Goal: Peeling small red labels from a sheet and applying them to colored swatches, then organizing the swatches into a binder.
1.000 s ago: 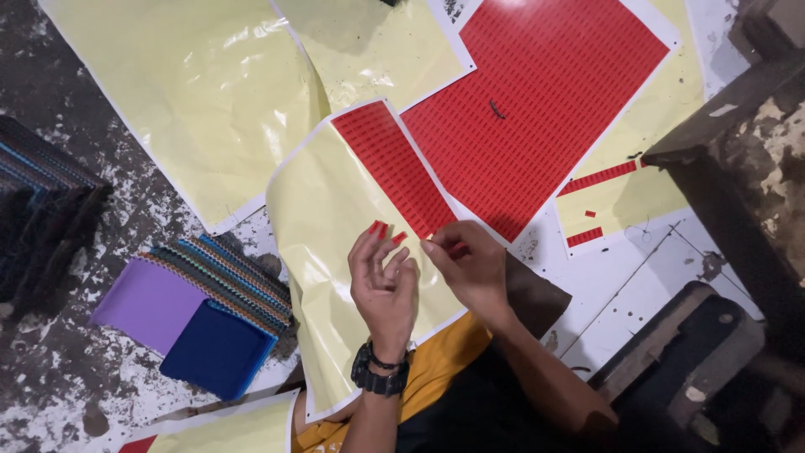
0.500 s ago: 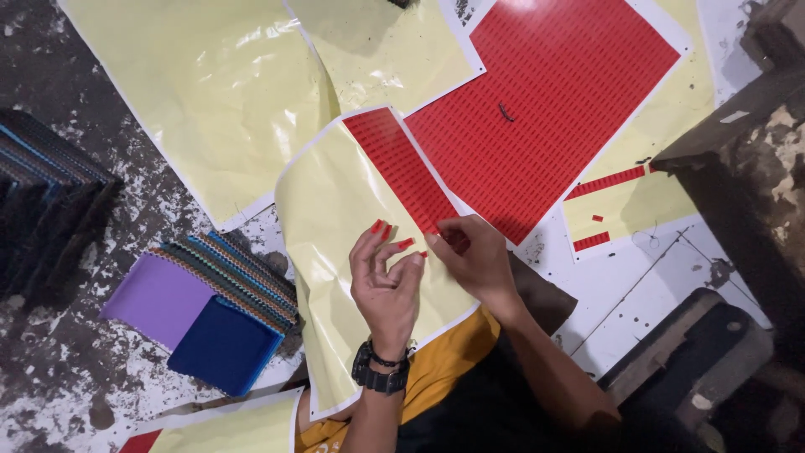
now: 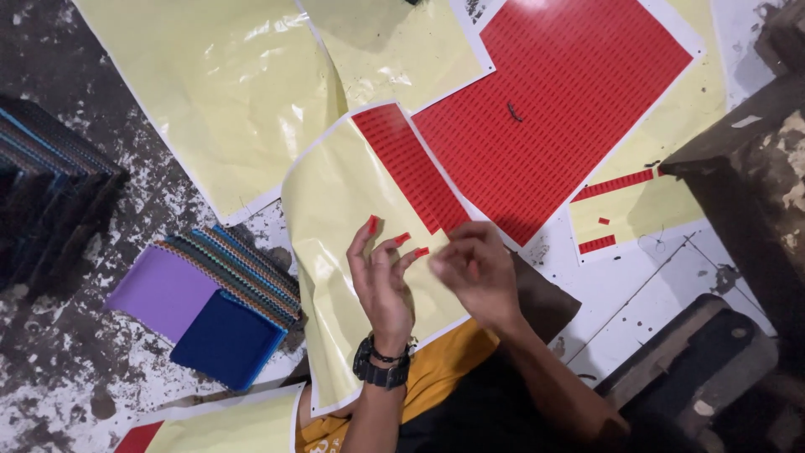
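A pale yellow backing sheet (image 3: 344, 210) lies curled over my lap, with a strip of small red stickers (image 3: 407, 168) left along its right edge. My left hand (image 3: 381, 289), with a black watch on the wrist, is raised over the sheet. Its fingers are spread, and small red stickers (image 3: 402, 238) are stuck to three fingertips. My right hand (image 3: 474, 268) is beside it with thumb and fingers pinched together, right at the sticker on the nearest left fingertip.
A large sheet mostly covered in red stickers (image 3: 553, 109) lies beyond, with bare yellow backing sheets (image 3: 218, 92) to the left. A fanned stack of coloured booklets (image 3: 218, 294) sits left of my knee. Dark stacks (image 3: 50, 201) stand far left, and dark blocks (image 3: 738, 193) far right.
My right hand has left the red strip and moved to my left fingertips. The left hand's fingers have spread wider, and a third sticker now shows on them.
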